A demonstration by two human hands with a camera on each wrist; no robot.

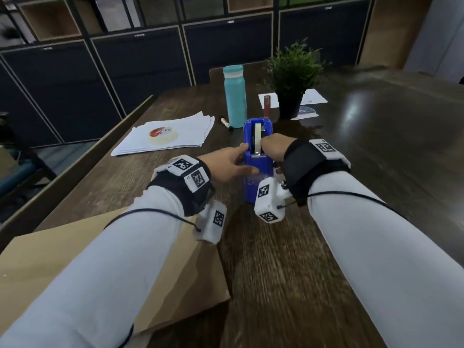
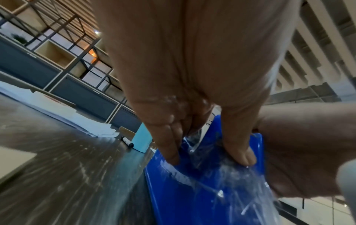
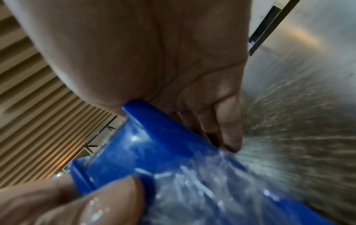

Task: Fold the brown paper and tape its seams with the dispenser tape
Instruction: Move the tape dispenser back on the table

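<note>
A blue tape dispenser stands upright mid-table, its tape roll showing in the top slot. My left hand grips its left side, thumb across the front. My right hand grips it from the right, with the thumb side over the top by the roll. In the left wrist view my left hand clamps the dispenser, whose front has shiny clear tape stuck on it. In the right wrist view my right hand runs its fingers down the dispenser side. The folded brown paper lies near left, under my left forearm.
A stack of white sheets with a loose tape roll lies at the left. Behind the dispenser are a teal bottle, a marker, a pink tube and a potted plant. The dark wooden table stretches right.
</note>
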